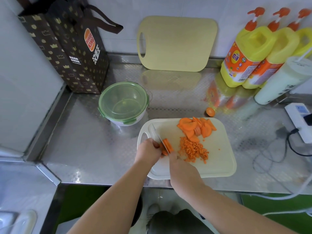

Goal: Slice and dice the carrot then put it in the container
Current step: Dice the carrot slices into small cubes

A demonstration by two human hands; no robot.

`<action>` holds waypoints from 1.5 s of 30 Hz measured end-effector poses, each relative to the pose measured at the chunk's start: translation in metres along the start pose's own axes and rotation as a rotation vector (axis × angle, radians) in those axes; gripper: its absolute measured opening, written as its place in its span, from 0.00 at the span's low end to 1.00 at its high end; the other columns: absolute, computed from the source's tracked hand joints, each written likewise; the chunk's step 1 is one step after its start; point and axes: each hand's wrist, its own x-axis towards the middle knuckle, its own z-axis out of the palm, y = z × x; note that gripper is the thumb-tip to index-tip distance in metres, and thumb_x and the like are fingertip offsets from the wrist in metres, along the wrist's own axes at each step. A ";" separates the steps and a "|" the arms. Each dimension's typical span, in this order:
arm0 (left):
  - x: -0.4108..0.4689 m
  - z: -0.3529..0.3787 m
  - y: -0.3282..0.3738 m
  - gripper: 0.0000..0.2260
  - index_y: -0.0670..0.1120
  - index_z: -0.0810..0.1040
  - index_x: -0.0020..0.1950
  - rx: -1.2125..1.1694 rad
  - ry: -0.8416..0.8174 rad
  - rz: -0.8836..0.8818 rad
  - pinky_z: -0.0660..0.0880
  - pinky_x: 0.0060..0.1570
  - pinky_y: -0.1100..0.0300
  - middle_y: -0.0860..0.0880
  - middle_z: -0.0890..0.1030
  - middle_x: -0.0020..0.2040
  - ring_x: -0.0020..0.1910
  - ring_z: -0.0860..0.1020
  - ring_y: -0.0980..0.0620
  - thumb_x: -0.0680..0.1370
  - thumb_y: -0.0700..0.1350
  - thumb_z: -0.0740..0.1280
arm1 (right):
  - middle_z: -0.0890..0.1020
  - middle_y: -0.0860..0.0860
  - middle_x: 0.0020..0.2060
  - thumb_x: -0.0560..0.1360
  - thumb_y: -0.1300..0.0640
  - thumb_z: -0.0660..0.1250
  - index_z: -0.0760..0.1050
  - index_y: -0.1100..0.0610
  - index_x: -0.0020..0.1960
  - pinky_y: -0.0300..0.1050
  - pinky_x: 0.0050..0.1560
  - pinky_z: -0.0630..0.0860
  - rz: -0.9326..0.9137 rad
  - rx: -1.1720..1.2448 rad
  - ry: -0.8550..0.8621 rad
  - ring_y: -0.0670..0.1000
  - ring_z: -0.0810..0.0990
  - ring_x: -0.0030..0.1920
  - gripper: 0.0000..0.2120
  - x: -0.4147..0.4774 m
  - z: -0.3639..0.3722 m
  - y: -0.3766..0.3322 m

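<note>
On the white cutting board [217,152] my left hand [148,152] holds down a small stack of carrot slices [167,146] with curled fingers. My right hand [181,168] grips the handle of a knife [157,135], whose blade runs through the stack. A pile of diced carrot [194,150] lies just right of the blade. Half-round carrot slices [196,127] are heaped at the board's far side. The round container [123,103], with a green clip-on lid on it, stands left of the board's far corner.
A carrot end [210,111] lies on the steel counter behind the board. A yellow cutting board [177,43] leans on the wall, a dark paper bag [70,44] stands at the left, yellow detergent bottles [249,53] at the right, and a power strip [298,119] with cables at the far right.
</note>
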 end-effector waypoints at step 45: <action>-0.003 0.001 -0.005 0.06 0.41 0.80 0.44 0.019 0.064 0.037 0.79 0.47 0.51 0.44 0.83 0.40 0.44 0.81 0.46 0.72 0.39 0.64 | 0.76 0.49 0.37 0.79 0.64 0.55 0.63 0.57 0.62 0.39 0.32 0.71 -0.005 0.106 0.100 0.49 0.80 0.37 0.12 -0.007 -0.019 0.008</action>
